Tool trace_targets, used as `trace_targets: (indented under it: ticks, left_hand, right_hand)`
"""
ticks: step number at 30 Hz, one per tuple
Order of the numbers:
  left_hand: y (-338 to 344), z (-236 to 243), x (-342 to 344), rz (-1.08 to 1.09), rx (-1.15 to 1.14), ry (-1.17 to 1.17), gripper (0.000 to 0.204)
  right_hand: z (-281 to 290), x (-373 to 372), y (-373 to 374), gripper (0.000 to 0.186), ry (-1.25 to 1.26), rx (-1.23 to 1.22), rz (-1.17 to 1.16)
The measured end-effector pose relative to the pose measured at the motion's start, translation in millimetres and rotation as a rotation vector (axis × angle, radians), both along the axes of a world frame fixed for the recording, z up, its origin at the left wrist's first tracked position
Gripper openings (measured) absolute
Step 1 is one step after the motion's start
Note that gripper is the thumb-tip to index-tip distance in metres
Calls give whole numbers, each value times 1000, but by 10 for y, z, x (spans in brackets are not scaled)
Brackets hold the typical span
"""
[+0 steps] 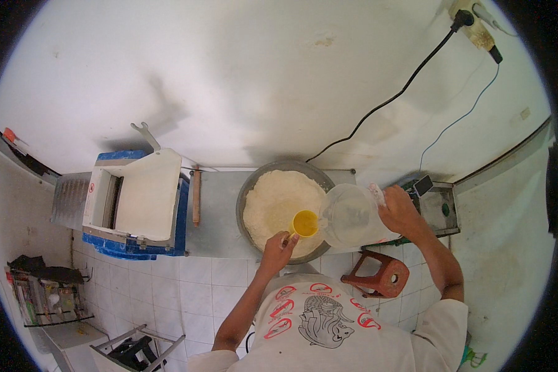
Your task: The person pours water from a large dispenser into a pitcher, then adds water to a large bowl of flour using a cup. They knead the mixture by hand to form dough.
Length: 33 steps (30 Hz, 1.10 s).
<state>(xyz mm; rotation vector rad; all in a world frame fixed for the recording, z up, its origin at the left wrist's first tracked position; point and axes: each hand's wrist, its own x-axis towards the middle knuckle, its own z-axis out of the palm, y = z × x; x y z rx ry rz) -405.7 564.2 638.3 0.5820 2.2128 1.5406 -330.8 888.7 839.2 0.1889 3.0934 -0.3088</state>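
A large grey round basin (247, 233) holds a wide heap of pale flour (273, 201) on the metal table. Over its near right part my left hand (280, 247) is closed round the handle of a yellow measuring cup (304, 224). My right hand (398, 212) grips a big clear plastic jug (352, 217) near its rear end. The jug lies tilted toward the left, its mouth at the cup's right rim. Whether liquid is flowing between them is too small to tell.
Left of the basin, a wooden rolling pin (196, 197) lies beside a blue and white roller machine (146, 198). A brown plastic stool (378, 274) stands on the tiled floor at right. Behind it sits a digital scale (443, 208). A black cable (390, 99) runs down the wall behind the basin.
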Motion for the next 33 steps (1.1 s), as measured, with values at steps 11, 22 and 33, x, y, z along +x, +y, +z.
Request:
trace_targets:
  ticks: [11, 22, 33]
  left_hand:
    - [-118, 59, -50, 79, 47, 38, 40]
    - [-228, -117, -462, 141, -266, 417, 23]
    - [-311, -470, -879, 67, -383, 783, 19]
  right_hand:
    - [-587, 390, 383, 32, 80, -179, -185]
    - [-1361, 937, 760, 54, 437, -758, -742]
    - [-855, 922, 459, 58, 470, -1063, -1049]
